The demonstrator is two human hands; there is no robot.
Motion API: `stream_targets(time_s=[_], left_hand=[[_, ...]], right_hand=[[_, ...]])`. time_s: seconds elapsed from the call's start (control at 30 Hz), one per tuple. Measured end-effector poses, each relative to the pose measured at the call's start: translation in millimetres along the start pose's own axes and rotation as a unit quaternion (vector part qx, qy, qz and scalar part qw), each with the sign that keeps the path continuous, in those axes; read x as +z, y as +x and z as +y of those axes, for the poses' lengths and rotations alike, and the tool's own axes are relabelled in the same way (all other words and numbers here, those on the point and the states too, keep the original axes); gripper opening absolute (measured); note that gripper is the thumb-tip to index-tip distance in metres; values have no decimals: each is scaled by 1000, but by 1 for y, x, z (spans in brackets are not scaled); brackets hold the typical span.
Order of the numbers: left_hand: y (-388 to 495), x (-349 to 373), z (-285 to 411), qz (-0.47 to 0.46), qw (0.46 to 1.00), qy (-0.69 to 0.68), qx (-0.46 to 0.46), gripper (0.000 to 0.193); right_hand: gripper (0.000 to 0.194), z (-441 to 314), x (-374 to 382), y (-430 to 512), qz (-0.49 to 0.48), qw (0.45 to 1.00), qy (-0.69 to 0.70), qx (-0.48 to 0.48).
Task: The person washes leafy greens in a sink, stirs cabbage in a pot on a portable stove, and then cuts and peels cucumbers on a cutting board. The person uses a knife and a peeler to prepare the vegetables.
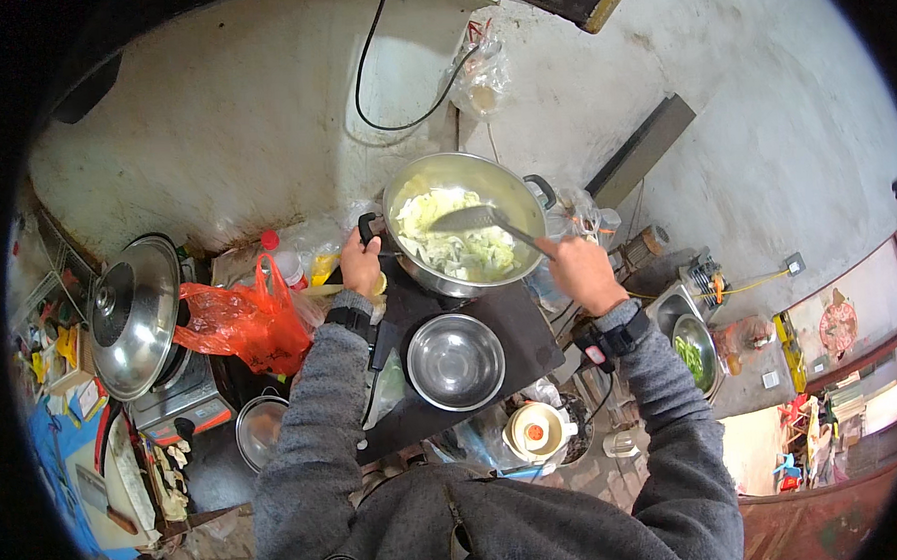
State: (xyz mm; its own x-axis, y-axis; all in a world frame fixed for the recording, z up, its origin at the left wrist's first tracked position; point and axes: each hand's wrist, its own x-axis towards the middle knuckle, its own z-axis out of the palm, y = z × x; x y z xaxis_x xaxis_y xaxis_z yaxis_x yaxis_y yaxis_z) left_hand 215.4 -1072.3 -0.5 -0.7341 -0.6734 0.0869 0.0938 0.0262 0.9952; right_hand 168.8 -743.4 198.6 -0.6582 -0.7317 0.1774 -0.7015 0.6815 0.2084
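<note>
A large steel pot (464,159) with two black handles stands tilted at the back of a dark table (525,318). Chopped pale green cabbage (485,252) lies in it. My left hand (360,263) grips the pot's left handle. In my right hand (585,272), to the right of the pot, is the brown handle of a spatula (467,219); its dark blade rests over the cabbage. On the table in front of the pot sits an empty steel bowl (456,362).
At left are a red plastic bag (247,319), a domed pan lid (135,316), a portable stove (180,408) and a cleaver (97,490) on a board. A bowl of green vegetables (693,352) stands by the sink at right. A cream-coloured container (538,430) is below the table's right side.
</note>
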Motion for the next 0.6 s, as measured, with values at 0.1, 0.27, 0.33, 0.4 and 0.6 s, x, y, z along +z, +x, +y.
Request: stream_targets(time_s=[0.1, 0.27, 0.33, 0.4, 0.6], left_hand=[[0, 0, -1, -1, 1000, 11, -23, 34], [4, -1, -7, 10, 999, 31, 14, 31], [3, -2, -10, 5, 999, 32, 17, 33], [1, 0, -13, 0, 999, 37, 5, 33], [6, 3, -19, 11, 1000, 7, 4, 36]], right_hand=[[36, -1, 13, 28, 65, 997, 38, 13], [40, -38, 46, 42, -22, 999, -12, -44], [43, -26, 40, 24, -23, 997, -23, -70], [48, -6, 28, 10, -30, 996, -40, -75], [46, 17, 36, 37, 28, 998, -3, 47]])
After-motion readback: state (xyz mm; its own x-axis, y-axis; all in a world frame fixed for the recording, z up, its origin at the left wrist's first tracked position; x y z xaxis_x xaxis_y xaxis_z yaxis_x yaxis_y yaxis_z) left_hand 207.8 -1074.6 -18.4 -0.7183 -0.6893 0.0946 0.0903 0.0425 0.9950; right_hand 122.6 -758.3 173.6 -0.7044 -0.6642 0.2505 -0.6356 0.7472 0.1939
